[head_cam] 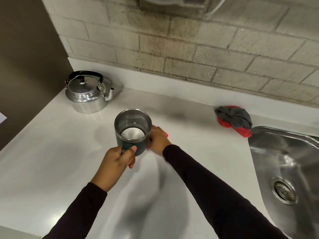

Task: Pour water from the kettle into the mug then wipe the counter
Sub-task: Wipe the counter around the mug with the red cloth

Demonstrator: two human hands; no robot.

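Kettle [86, 94] parked on bench [51, 152]; pour looked done. Left hand [115, 161] gripped raised mug [133, 131] handle. Right hand [158, 138] pressed red cloth [166, 134], wiping underway.

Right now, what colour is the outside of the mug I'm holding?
Dark green, with a bare steel rim and inside; the mug shows in the head view, held by the left hand.
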